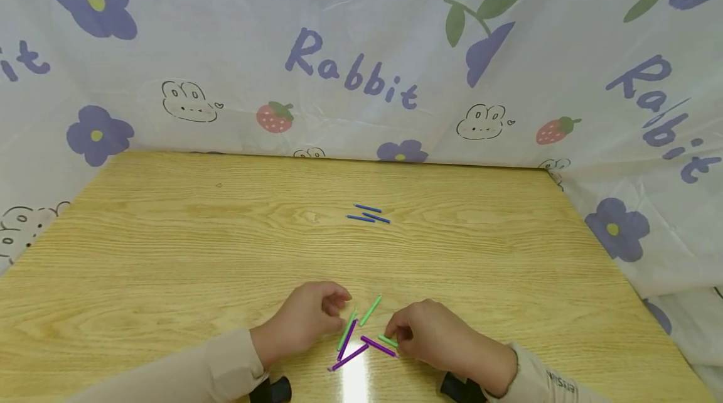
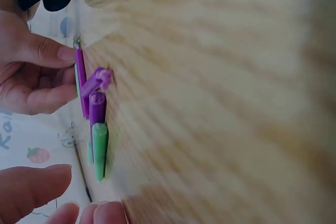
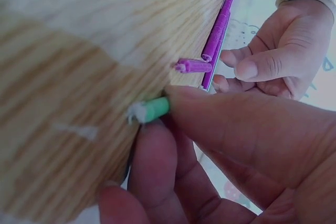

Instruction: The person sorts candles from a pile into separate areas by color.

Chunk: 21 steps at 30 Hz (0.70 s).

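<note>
My right hand (image 1: 427, 331) pinches a green stick (image 3: 155, 109) that looks light, stiff and snappable, best held mid-length, while my left hand (image 1: 305, 318) curves loosely, holding nothing.

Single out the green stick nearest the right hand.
The rightmost green stick, pinched by the right hand; the other two green sticks lie farther left.

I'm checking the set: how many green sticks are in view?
3: one green stick pinched by the right hand; one beside a purple stick, near the left hand; one between the hands, farther forward.
</note>
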Available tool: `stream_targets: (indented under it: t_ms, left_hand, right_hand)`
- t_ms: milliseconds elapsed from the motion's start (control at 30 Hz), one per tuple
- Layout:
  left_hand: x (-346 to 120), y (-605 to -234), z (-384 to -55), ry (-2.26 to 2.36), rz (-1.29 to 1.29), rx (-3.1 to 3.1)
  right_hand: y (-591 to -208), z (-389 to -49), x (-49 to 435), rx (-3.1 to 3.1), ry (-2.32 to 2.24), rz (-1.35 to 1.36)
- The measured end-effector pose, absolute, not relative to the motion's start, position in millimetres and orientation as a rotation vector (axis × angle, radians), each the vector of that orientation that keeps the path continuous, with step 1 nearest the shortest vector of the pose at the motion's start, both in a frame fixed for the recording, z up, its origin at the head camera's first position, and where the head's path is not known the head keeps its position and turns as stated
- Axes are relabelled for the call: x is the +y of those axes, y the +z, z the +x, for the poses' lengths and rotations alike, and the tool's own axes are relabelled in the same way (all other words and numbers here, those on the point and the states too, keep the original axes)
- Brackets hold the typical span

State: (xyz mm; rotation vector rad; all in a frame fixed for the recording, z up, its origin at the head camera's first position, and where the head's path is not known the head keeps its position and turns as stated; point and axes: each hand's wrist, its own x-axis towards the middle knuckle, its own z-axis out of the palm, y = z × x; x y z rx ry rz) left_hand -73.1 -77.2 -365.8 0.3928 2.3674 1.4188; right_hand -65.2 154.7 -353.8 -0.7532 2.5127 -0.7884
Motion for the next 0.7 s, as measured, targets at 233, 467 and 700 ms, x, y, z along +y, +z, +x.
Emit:
stream_targets:
  t_ms: [233,467,700]
  left_hand:
    - [-74.1,-367.9,-72.5,1.373,0.394,2.395]
    - [-69.6,-366.0,-71.7,1.31,0.369,2.426]
    - [-66.1,-363.5,-69.2,1.262,0.394,2.446]
  right_hand:
    - [-354.0,-65.4,154.7,2.515,-0.791,-0.751]
    - [-354.0,-65.3,154.6,2.513,-0.798,-0.746]
    - [-353.5,-64.9,155.1,2.506,-0.81,-0.745]
